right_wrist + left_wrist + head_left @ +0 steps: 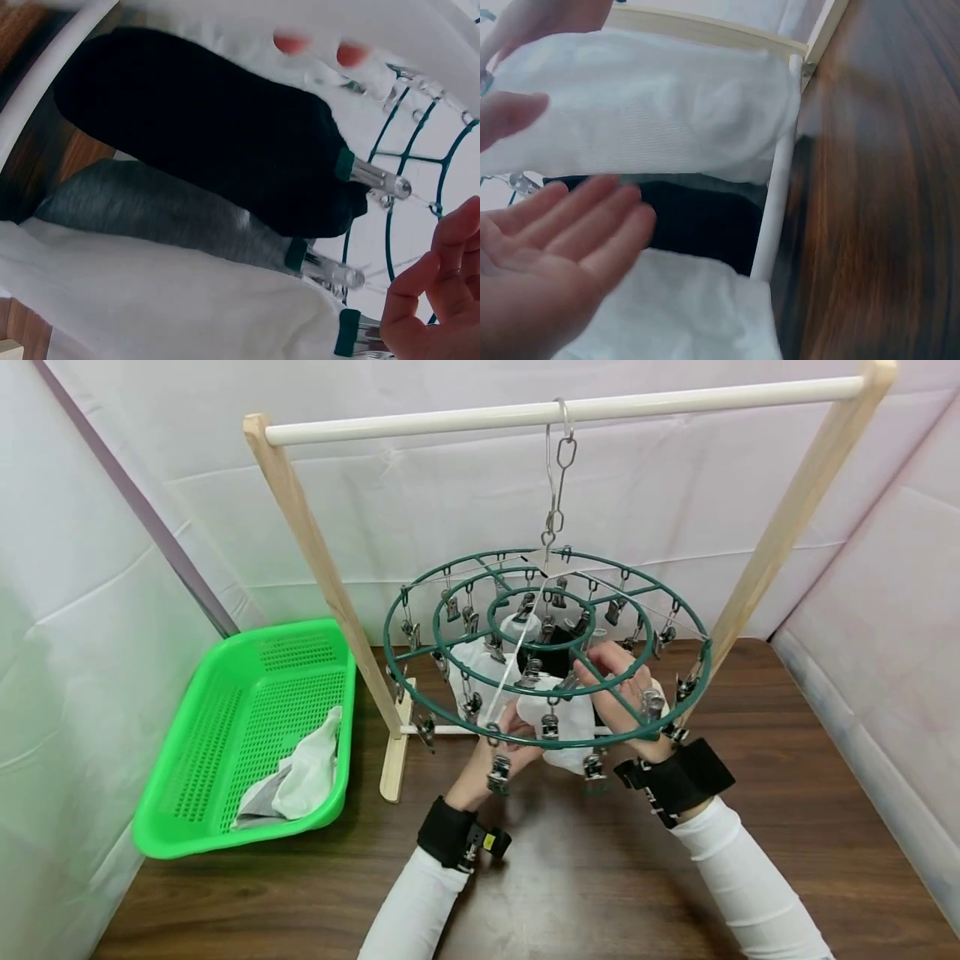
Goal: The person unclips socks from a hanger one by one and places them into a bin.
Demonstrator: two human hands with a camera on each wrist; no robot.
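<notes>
- Both my hands are reaching up under the round green clip hanger — my left hand is coming in from below its near rim, my right hand is rising through the gap between the rings.
- My left hand is lying released, fingers straight and palm up, just beside the white sock and gripping nothing.
- My right hand is curling its fingers at the metal clip that is biting the white sock's cuff; whether it is already pinching that clip, I cannot tell.
- The white sock is hanging on the near side of the hanger, straight ahead of me, its long axis dropping from the clip toward the worktop — my right hand is the nearer one to its clipped end, my left to its loose body.
- Behind it a black sock and a grey sock are hanging from neighbouring clips.
- Off to my left a green basket is holding loose pale laundry.
</notes>
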